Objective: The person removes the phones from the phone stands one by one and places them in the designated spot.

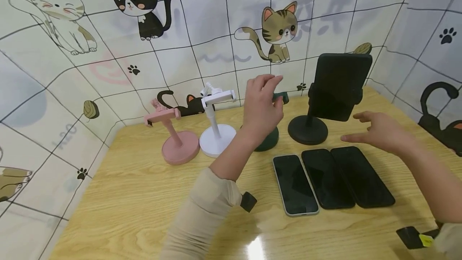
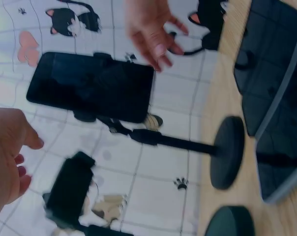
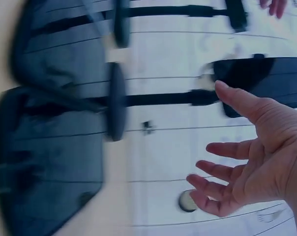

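A black phone holder (image 1: 308, 131) stands at the back right with a dark phone (image 1: 341, 87) clamped upright in it. To its right my right hand (image 1: 384, 133) hovers with fingers spread apart, holding nothing; the right wrist view shows the thumb overlapping the phone's edge. My left hand (image 1: 261, 105) is raised in front of a dark green holder (image 1: 270, 141), fingers loosely bent. In the left wrist view that hand (image 2: 8, 157) is apart from both the green holder's clamp (image 2: 72, 191) and the phone (image 2: 92, 86). Much of the green holder is hidden behind it in the head view.
Three phones lie side by side, screens dark: a light-edged one (image 1: 295, 185), a black one (image 1: 327, 179) and another black one (image 1: 362, 177). Left of the hands stand a white holder (image 1: 216, 137) and a pink holder (image 1: 180, 147). A cat-print cloth (image 1: 213, 23) backs the wooden table (image 1: 126, 196).
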Demonstrator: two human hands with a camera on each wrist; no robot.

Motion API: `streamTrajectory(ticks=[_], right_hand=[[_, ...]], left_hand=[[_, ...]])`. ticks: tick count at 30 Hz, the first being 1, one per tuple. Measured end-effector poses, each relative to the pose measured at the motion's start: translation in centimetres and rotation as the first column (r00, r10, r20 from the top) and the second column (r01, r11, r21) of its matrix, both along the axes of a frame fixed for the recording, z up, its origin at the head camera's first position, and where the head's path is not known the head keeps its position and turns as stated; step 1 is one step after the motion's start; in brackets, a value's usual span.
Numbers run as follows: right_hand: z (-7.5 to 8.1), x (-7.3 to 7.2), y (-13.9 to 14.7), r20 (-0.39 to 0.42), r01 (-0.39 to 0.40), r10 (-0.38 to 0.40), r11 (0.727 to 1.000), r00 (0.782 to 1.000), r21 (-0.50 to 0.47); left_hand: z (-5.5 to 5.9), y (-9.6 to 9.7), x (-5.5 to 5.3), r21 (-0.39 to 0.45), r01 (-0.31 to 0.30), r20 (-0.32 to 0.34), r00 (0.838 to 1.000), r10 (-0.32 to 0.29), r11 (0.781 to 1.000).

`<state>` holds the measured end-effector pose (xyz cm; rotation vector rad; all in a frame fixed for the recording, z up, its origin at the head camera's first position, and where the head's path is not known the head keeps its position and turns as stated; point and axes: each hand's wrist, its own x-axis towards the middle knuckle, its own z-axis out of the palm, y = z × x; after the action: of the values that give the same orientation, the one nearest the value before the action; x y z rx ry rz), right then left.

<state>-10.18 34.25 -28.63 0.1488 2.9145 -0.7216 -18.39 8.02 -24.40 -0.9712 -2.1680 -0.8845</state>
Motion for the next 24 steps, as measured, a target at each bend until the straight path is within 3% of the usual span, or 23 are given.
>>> streamTrajectory(ticks=[2,4,7,11,13,17,21,24], right_hand=[[1.4,-0.1,-0.4,-0.026,0.007,-0.008,0.999,1.0,-0.046],[2.5,-0.1,-0.9,-0.074,0.015,-0.023,0.994,0.997,-0.107],[3.4,-0.2,-1.6,-0.184,0.028,-0.063,0.982,0.981,-0.186],[3.5,-0.2,-2.4,-0.29,0.034,-0.102,0.973,0.952,-0.228],[3.2,-0.2,-2.4,-0.315,0.028,-0.105,0.97,0.943,-0.24],[2.4,-0.3,-2.3,-0.38,-0.017,-0.085,0.966,0.921,-0.258],[1.6,-0.2,-2.1,-0.496,-0.127,-0.018,0.958,0.868,-0.256],[1.2,-0.1,-2.1,-0.564,-0.188,0.023,0.953,0.825,-0.236]], left_hand=[[0.7,0.8,0.3,-0.023,0.047,0.042,0.998,-0.046,0.999],[1.2,1.8,0.5,-0.039,0.096,0.147,0.985,-0.089,0.995],[1.4,3.5,0.6,-0.08,0.138,0.296,0.949,-0.109,0.987],[0.8,5.4,0.6,-0.18,0.158,0.415,0.907,-0.071,0.971],[0.2,6.0,0.6,-0.237,0.174,0.433,0.9,-0.057,0.956],[-0.9,6.3,0.3,-0.292,0.202,0.399,0.914,-0.072,0.935],[-1.6,6.1,0.0,-0.268,0.209,0.355,0.929,-0.105,0.941],[-1.9,5.9,-0.2,-0.234,0.239,0.362,0.921,-0.144,0.942]])
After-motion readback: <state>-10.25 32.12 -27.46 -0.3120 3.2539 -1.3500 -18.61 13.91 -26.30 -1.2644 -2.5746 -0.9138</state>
